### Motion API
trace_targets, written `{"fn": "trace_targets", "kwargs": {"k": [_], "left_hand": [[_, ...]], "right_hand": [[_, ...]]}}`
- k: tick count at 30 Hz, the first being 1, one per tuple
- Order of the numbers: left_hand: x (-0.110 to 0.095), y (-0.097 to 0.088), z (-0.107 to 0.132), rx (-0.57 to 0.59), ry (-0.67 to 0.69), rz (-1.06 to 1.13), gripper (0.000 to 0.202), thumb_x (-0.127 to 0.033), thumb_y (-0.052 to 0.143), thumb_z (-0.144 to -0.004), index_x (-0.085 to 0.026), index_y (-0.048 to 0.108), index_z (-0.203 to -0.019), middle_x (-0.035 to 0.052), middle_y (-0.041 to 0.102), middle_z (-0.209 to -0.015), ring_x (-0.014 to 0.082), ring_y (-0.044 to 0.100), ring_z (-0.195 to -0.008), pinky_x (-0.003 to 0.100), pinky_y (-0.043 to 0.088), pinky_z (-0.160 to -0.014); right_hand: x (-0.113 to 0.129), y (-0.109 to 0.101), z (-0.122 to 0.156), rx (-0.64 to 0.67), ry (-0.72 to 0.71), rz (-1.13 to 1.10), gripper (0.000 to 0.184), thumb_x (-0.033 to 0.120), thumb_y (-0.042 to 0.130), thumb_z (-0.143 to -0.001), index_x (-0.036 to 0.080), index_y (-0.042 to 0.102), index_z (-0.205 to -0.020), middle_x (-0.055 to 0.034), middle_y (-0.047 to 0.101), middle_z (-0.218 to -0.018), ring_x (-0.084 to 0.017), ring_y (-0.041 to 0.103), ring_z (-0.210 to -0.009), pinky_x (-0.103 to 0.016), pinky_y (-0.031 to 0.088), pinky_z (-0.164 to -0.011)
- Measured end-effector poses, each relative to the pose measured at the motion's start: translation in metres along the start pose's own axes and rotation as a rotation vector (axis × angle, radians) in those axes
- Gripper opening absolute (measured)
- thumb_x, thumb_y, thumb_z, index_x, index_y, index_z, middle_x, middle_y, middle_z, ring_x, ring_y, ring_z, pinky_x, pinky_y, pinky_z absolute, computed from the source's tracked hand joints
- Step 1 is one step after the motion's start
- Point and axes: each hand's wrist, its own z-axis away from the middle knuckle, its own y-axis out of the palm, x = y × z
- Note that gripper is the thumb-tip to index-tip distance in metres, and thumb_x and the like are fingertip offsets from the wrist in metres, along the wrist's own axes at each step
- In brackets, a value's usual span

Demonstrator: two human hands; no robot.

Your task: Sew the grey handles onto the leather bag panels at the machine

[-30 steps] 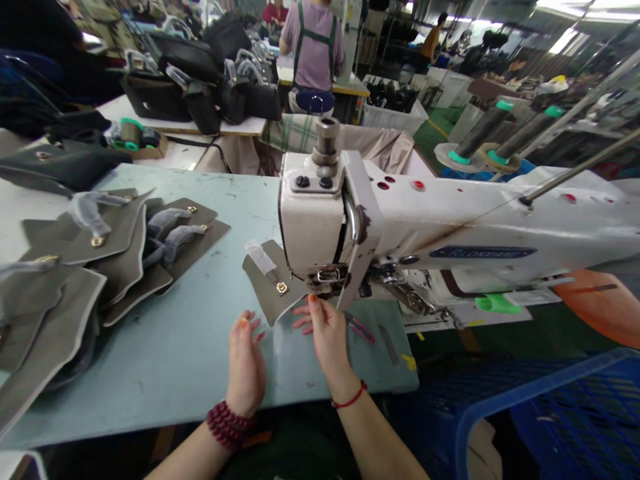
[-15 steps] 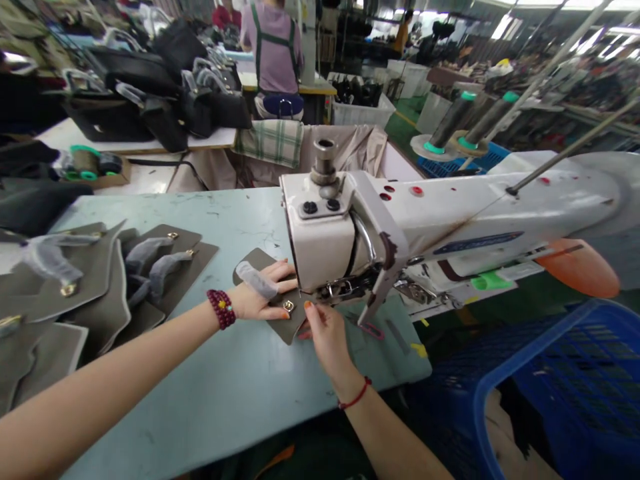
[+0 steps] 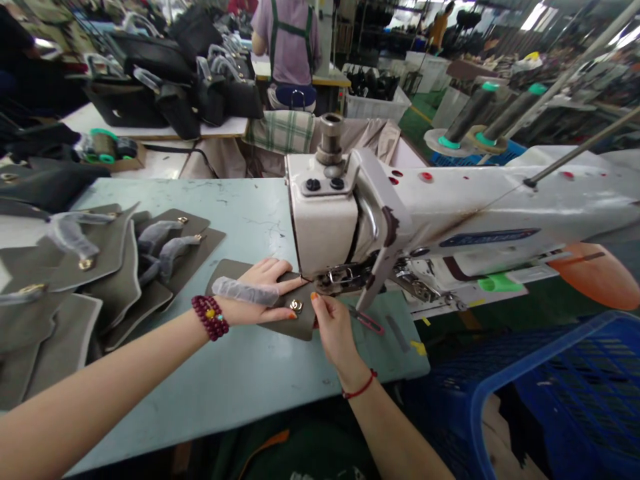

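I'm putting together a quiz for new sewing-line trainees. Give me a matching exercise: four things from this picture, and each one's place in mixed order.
Things:
1. left hand
2. right hand
3. blue crate
4. stack of grey panels

Places:
A. far left of the table
B. flat on the grey panel beside the sewing machine
C. lower right, off the table
D. fingertips at the panel's near right edge

Pairs: 1-B, 2-D, 3-C, 4-A.

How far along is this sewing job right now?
Done: one grey flap is placed under the sewing machine head. In hand: the left hand presses it flat, the right hand sits at its edge by the needle. Left: a pile of similar flaps lies on the table; whether those are stitched cannot be told.
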Motion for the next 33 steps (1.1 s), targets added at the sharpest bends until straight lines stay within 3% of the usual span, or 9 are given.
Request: {"fn": "trace_targets", "kwargs": {"k": [3,8,12,18,23,33], "left_hand": [[-0.018,0.003,0.009,0.061,0.001,-0.119,0.063,-0.064,0.045,-0.083,-0.021,0.053,-0.129,0.0121,0.053,-0.102,0.0270,0.051,-0.089,0.042,0.042,-0.082],[-0.051,0.007,0.016,-0.044,-0.167,-0.183,0.063,-0.061,0.046,-0.084,-0.019,0.052,-0.129,0.0147,0.049,-0.109,0.0311,0.047,-0.098,0.045,0.041,-0.087],[-0.064,0.007,0.014,-0.067,-0.256,-0.240,0.060,-0.061,0.045,-0.084,-0.021,0.053,-0.129,0.0138,0.049,-0.108,0.0305,0.046,-0.098,0.047,0.041,-0.089],[-0.064,0.009,0.011,-0.058,-0.277,-0.256,0.054,-0.058,0.046,-0.086,-0.023,0.055,-0.126,0.0141,0.049,-0.109,0.0311,0.046,-0.099,0.045,0.042,-0.086],[-0.063,0.011,0.012,-0.058,-0.272,-0.268,0.052,-0.056,0.048,-0.085,-0.022,0.057,-0.124,0.0154,0.050,-0.112,0.0319,0.047,-0.100,0.046,0.042,-0.087],[-0.046,0.004,0.001,-0.020,-0.282,-0.117,0.044,-0.056,0.043,-0.088,-0.023,0.066,-0.106,0.0111,0.059,-0.109,0.0287,0.053,-0.098,0.045,0.042,-0.088]], "right_hand": [[-0.001,-0.009,-0.003,0.019,-0.016,0.036,0.043,0.049,0.048,-0.086,0.016,0.048,-0.059,0.0024,0.040,-0.056,-0.009,0.034,-0.053,-0.020,0.028,-0.046],[0.005,-0.023,-0.006,0.075,-0.068,0.125,0.042,0.045,0.044,-0.090,0.014,0.055,-0.063,0.0008,0.047,-0.059,-0.010,0.039,-0.056,-0.020,0.034,-0.052],[0.005,-0.033,0.005,0.134,-0.093,0.122,0.038,0.044,0.046,-0.091,0.015,0.058,-0.069,-0.0003,0.053,-0.066,-0.011,0.047,-0.060,-0.019,0.041,-0.054],[-0.016,-0.044,0.026,0.248,-0.051,0.016,0.031,0.043,0.046,-0.093,0.017,0.061,-0.087,-0.0033,0.065,-0.075,-0.014,0.062,-0.062,-0.023,0.051,-0.060],[-0.029,-0.044,0.028,0.235,-0.065,0.025,0.032,0.042,0.045,-0.094,0.016,0.063,-0.085,-0.0058,0.070,-0.072,-0.017,0.066,-0.067,-0.023,0.051,-0.062],[-0.015,-0.036,0.021,0.201,-0.043,-0.062,0.038,0.043,0.045,-0.094,0.015,0.062,-0.074,-0.0058,0.070,-0.070,-0.015,0.067,-0.062,-0.023,0.053,-0.062]]}}
